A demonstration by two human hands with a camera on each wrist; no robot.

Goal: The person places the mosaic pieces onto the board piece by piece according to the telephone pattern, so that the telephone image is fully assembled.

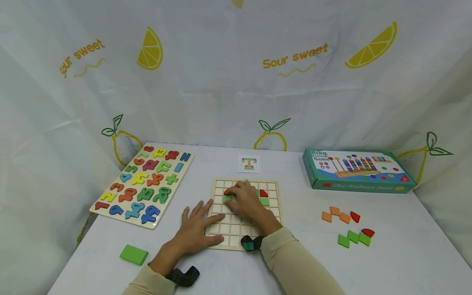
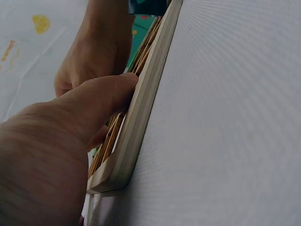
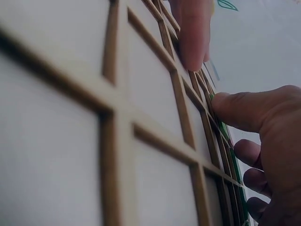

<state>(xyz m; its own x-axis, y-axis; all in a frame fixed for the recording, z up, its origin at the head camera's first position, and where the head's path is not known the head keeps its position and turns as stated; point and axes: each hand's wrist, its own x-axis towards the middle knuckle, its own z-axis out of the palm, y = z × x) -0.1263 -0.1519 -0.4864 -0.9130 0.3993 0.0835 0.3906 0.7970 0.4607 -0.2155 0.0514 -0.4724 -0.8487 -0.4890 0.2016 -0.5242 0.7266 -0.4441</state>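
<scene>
Wooden grid board [image 1: 236,229] lies on the table [image 1: 291,172], left hand [image 1: 195,230] spread-fingered on its left edge. Right hand [image 1: 244,199] bends over green tiles [image 1: 264,201], seemingly seating them; whether it pinches any, I cannot tell. The next move probably calls for pressing them flush.

There are two boards [image 1: 234,240], one card [image 1: 248,169], one box [image 1: 363,186], one block [image 1: 134,255] and eight loose tiles [image 1: 345,218].

Left sleeve [image 1: 150,282]: plain beige
Right sleeve [image 1: 296,264]: plain beige
Left wristband [image 1: 181,277]: black, curved
Right wristband [image 1: 251,243]: black, teal patch
</scene>
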